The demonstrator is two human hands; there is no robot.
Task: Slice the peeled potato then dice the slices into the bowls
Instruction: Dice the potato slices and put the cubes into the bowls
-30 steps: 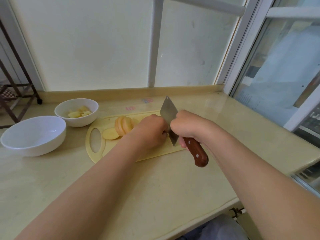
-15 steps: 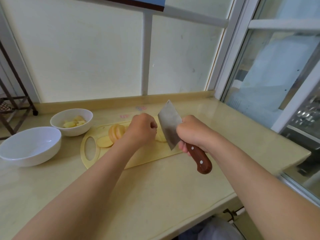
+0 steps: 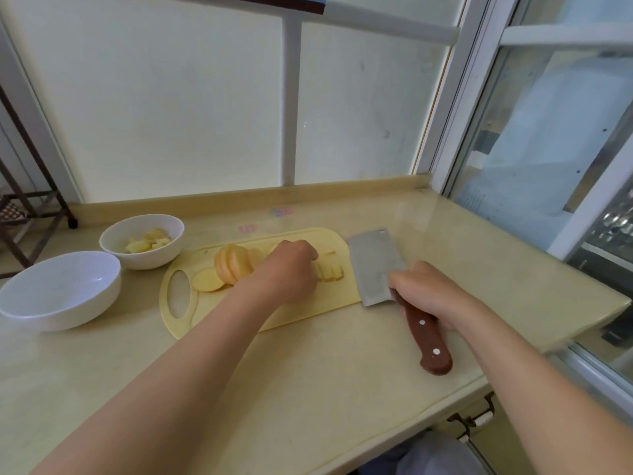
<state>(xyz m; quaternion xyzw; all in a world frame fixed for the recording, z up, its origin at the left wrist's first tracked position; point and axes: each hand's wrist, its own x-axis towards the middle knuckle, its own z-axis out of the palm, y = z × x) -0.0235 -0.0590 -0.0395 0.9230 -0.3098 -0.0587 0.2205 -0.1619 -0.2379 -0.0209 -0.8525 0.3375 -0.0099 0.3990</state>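
Observation:
On the yellow cutting board (image 3: 260,320), my left hand (image 3: 291,272) is curled knuckles-up, its fingertips holding the cut potato strips (image 3: 330,269); what lies under the palm is hidden. Left of that hand, several potato slices (image 3: 234,265) lean together and one slice (image 3: 207,281) lies flat. My right hand (image 3: 428,293) grips the brown wooden handle of the cleaver (image 3: 373,265). Its blade is tilted flat-side up over the board's right end, apart from the strips. The small white bowl (image 3: 171,250) holds diced potato. The large white bowl (image 3: 58,303) beside it is empty.
Both bowls stand left of the board on the beige counter (image 3: 342,371). A low ledge and frosted window run along the back, and a window frame (image 3: 455,108) closes the right side. The counter's front edge is near my body. A dark metal rack (image 3: 30,207) stands far left.
My right hand has carried the cleaver rightward away from my left hand and turned the blade flatter. The cut strips now show between the two hands.

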